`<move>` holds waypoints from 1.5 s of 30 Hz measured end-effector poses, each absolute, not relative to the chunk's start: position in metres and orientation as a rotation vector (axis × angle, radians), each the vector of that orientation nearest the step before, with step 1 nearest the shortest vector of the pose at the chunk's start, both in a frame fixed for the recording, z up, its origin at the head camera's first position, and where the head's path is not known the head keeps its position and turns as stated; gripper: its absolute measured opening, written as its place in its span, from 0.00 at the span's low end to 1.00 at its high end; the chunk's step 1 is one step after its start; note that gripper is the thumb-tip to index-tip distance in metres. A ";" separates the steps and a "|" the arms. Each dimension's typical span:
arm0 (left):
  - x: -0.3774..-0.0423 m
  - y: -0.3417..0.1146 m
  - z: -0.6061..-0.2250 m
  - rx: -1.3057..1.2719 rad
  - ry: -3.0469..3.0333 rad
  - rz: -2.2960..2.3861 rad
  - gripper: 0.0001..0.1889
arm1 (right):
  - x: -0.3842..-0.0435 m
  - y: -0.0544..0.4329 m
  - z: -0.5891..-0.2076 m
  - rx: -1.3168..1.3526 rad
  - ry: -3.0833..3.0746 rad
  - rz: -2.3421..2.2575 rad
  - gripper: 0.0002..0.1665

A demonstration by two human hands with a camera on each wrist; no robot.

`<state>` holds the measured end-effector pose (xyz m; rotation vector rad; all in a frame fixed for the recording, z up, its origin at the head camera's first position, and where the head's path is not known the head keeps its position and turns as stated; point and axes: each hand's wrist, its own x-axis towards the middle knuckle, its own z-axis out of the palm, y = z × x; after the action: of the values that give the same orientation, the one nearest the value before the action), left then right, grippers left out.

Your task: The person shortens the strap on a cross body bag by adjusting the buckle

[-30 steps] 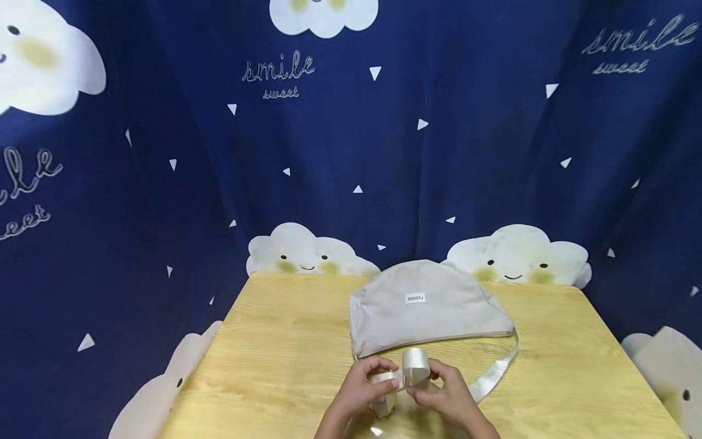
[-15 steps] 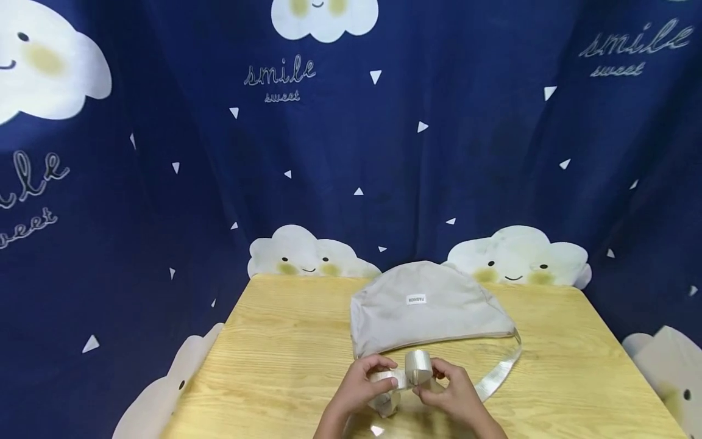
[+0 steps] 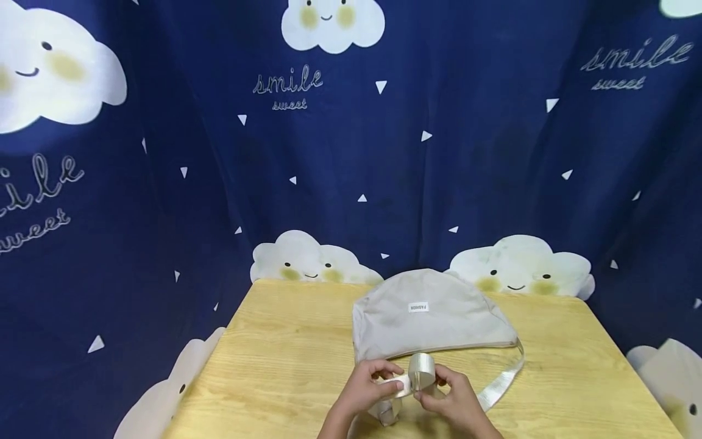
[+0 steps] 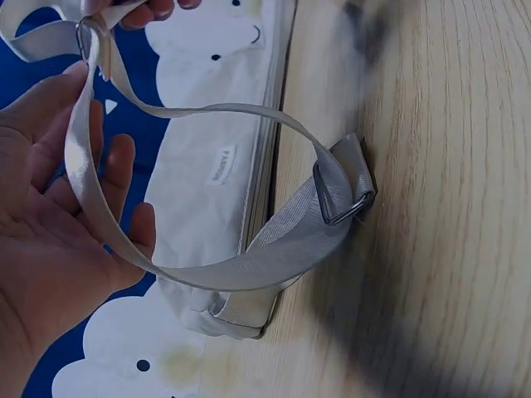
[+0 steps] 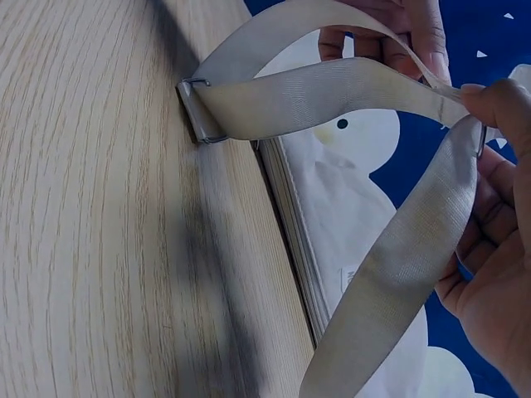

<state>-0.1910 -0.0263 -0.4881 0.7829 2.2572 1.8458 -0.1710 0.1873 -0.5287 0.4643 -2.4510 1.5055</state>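
Observation:
A pale grey shoulder bag (image 3: 439,326) with a small label lies on the table, its webbing strap (image 3: 421,364) lifted in loops before it. In the head view my left hand (image 3: 366,385) pinches the strap between thumb and fingers. Just to its right, my right hand (image 3: 454,397) pinches it too. A metal slider (image 5: 483,143) on the strap sits at the right thumb and fingers in the right wrist view. Lower down, the strap threads through a metal buckle (image 4: 340,214) close over the wood in the left wrist view.
The wooden table (image 3: 290,341) has rounded far corners. Behind it hangs a dark blue curtain (image 3: 329,146) printed with clouds and triangles. The strap's other stretch (image 3: 500,387) runs down from the bag's right end, behind the right hand.
The whole head view has shifted slightly downward. Both hands keep their hold on the strap, and the strap loop between them has turned a little; the bag stays in place.

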 end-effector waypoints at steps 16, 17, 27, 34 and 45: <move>-0.187 -0.047 -0.501 0.782 2.287 1.891 0.07 | -0.167 0.190 -0.528 0.481 -2.423 1.448 0.19; -0.186 -0.048 -0.502 0.785 2.284 1.902 0.07 | -0.167 0.191 -0.528 0.482 -2.422 1.449 0.20; -0.190 -0.048 -0.523 0.702 2.249 1.889 0.10 | -0.165 0.192 -0.526 0.442 -2.424 1.475 0.22; -0.194 -0.038 -0.533 0.677 2.363 1.803 0.15 | -0.166 0.193 -0.527 0.432 -2.442 1.482 0.23; -0.196 -0.028 -0.527 0.755 2.324 1.785 0.17 | -0.166 0.187 -0.533 0.464 -2.439 1.525 0.23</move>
<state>-0.1958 -0.0280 -0.5273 0.7554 2.3236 1.7851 -0.1662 0.1870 -0.5325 0.4641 -2.4387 1.5253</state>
